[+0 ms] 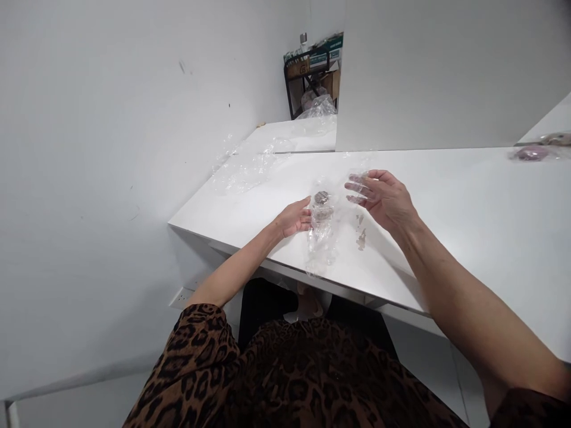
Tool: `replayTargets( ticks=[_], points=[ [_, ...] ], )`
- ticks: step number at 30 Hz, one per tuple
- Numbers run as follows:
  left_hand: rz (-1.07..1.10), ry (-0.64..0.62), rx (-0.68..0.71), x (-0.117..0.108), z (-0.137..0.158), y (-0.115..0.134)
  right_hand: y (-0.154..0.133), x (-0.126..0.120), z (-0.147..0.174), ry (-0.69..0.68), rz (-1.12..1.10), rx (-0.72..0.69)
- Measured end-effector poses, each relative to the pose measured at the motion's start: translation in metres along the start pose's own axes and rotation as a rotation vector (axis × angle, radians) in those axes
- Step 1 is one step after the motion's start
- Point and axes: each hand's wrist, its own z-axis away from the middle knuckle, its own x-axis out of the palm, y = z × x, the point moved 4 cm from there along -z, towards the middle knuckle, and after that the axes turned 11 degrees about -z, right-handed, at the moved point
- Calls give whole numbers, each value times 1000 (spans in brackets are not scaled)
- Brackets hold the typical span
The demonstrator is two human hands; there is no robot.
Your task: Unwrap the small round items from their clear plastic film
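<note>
Crinkled clear plastic wrap [322, 238] lies near the table's front edge, with a small round brown item [321, 197] under or inside it. A paler piece [323, 213] shows just below that; I cannot make out what either is. My left hand [295, 219] rests at the wrap's left side, fingers stretched out and tips against its edge. Raised to the right of it, my right hand [386, 196] holds a thin sheet of clear plastic film [359, 181], and several of its spread fingers show through the film.
More clear plastic [254, 166] is spread at the table's back left. Brownish marks [361, 233] show on the white table [464, 208]. A grey-white panel [428, 77] stands behind; a black rack [307, 71] holds boxes. Plastic-wrapped pink item [533, 153] lies far right. White wall [111, 119] bounds the left.
</note>
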Motion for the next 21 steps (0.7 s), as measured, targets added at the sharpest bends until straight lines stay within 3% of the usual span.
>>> replayTargets(
  ticks=[8,21],
  points=[
    [-225,106,209,8,-12,-3,-36,31,-4,-49,-98,-60],
    [-64,176,357,4,-29,-32,-83,59,-23,-63,-52,-218]
  ],
)
